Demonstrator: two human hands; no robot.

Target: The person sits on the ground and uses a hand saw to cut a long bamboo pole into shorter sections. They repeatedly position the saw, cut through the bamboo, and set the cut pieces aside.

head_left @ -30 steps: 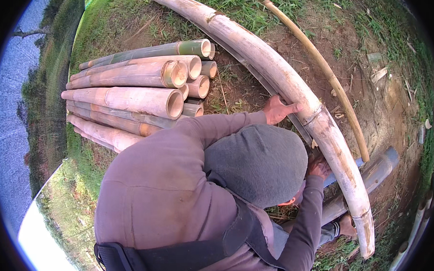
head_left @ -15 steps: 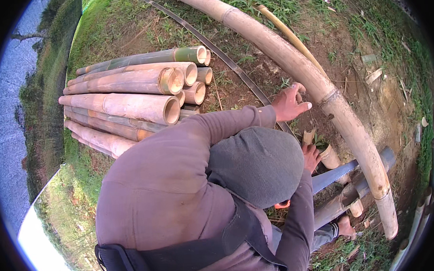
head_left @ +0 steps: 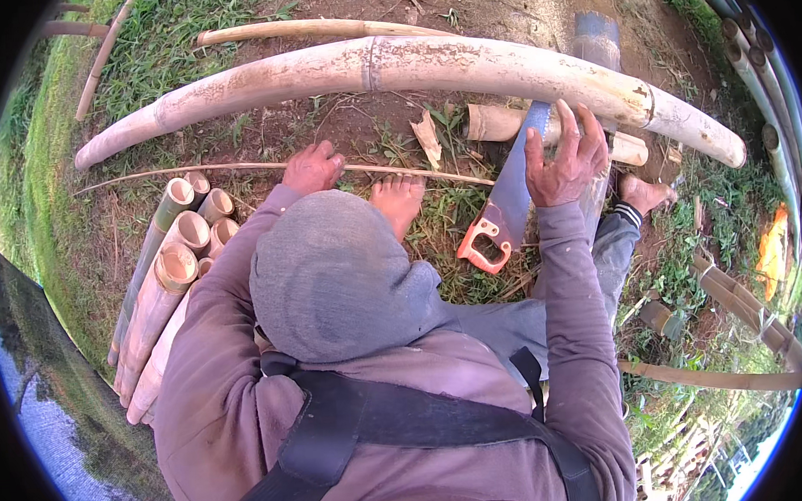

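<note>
My left hand (head_left: pixel 314 167) is closed around a long thin bamboo strip (head_left: pixel 398 172) that crosses the ground in front of me. My right hand (head_left: pixel 565 158) has its fingers apart, beside the blade of a handsaw (head_left: pixel 509 187) with an orange handle. Its fingertips come close to a long curved bamboo pole (head_left: pixel 322 73); whether they touch it I cannot tell. Under the pole lies a short bamboo piece (head_left: pixel 498 123), partly hidden by the blade. A thicker grey bamboo length (head_left: pixel 596 40) runs beneath the pole and on behind my right hand.
Cut bamboo tubes (head_left: pixel 165 279) are stacked at the left. My bare foot (head_left: pixel 397 201) stands near the strip. A thinner bamboo stick (head_left: pixel 320 28) lies beyond the pole. More poles (head_left: pixel 756 83) line the right side, near an orange cloth-like piece (head_left: pixel 772 252).
The view has swung round to the right. My left hand, loosely open before, has closed on the strip. My right hand has lifted off the short bamboo pieces and spread its fingers by the saw.
</note>
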